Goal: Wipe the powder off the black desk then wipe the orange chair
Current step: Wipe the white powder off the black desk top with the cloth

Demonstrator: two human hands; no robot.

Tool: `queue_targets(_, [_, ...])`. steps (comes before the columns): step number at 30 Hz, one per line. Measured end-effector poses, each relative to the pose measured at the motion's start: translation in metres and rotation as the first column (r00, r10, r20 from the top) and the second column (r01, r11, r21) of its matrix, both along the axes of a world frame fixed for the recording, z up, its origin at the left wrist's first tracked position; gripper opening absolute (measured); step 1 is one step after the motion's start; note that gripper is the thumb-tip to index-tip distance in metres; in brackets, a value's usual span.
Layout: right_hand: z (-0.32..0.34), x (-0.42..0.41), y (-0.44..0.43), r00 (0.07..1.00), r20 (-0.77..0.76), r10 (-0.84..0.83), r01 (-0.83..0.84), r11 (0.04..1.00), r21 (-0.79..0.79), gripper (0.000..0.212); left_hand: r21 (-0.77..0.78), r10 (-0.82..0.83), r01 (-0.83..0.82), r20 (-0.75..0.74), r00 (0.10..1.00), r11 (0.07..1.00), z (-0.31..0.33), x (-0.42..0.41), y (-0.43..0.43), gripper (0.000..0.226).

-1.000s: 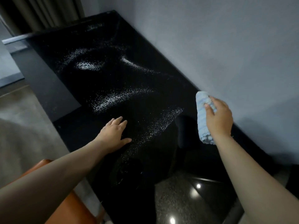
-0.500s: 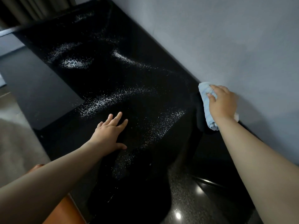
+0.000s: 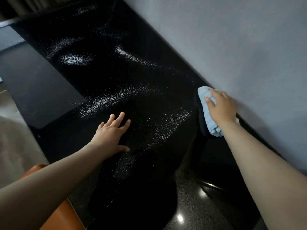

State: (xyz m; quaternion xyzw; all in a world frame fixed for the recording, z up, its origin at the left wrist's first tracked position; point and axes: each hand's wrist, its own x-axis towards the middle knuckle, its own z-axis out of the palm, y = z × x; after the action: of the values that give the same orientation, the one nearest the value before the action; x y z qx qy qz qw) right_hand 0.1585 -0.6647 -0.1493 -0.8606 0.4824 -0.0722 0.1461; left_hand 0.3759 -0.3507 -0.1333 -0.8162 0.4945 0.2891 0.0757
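White powder (image 3: pixel 106 101) lies in streaks and patches across the glossy black desk (image 3: pixel 103 22). My right hand (image 3: pixel 221 107) presses a light blue cloth (image 3: pixel 208 115) flat on the desk's back edge, beside the wall. Its fingers lie over the cloth. My left hand (image 3: pixel 111 135) rests on the desk with fingers spread, just in front of a powder streak. The orange chair (image 3: pixel 61 218) shows only as a corner at the bottom left, under my left forearm.
A grey wall (image 3: pixel 232 47) runs along the desk's right side. Left of the desk a dark lower panel (image 3: pixel 38 90) and the grey floor (image 3: pixel 15 146) are in view. Curtains (image 3: pixel 21 5) hang at the far end.
My right hand came down from the air and set the cloth on the desk by the wall. My left hand stays planted on the desk.
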Motion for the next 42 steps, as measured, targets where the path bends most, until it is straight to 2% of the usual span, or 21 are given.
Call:
queue_targets(5, [-0.005, 0.004, 0.034, 0.998, 0.047, 0.029, -0.026, 0.998, -0.050, 0.040, -0.003, 0.002, -0.002, 0.001, 1.000, 1.000, 0.001, -0.001, -0.001, 0.105])
queue_targets(13, [-0.007, 0.009, 0.091, 0.996, 0.038, 0.086, -0.085, 0.996, -0.020, 0.040, -0.019, 0.009, -0.009, -0.005, 1.000, 1.000, 0.001, -0.001, -0.001, 0.105])
queue_targets(19, [-0.002, 0.014, 0.144, 0.992, 0.024, 0.127, -0.127, 0.992, -0.001, 0.041, -0.137, 0.048, -0.065, -0.123, 0.991, 0.988, 0.004, 0.006, 0.015, 0.092])
queue_targets(23, [0.001, 0.016, 0.177, 0.992, 0.022, 0.125, -0.125, 0.992, 0.015, 0.040, -0.221, 0.085, -0.115, -0.139, 0.987, 0.968, 0.003, 0.007, 0.049, 0.086])
queue_targets(34, [0.003, 0.020, 0.252, 0.991, 0.007, 0.136, -0.136, 0.990, 0.047, 0.041, -0.145, 0.086, -0.091, -0.036, 0.996, 0.985, 0.005, -0.001, 0.143, 0.087])
queue_targets(39, [0.004, 0.020, 0.294, 0.987, -0.009, 0.163, -0.162, 0.986, 0.043, 0.041, -0.055, 0.061, -0.060, 0.023, 0.998, 0.997, 0.008, 0.002, 0.170, 0.089])
queue_targets(42, [0.005, 0.019, 0.322, 0.985, -0.004, 0.173, -0.172, 0.983, 0.066, 0.041, -0.042, 0.023, -0.023, -0.002, 1.000, 0.999, 0.004, 0.004, 0.187, 0.088])
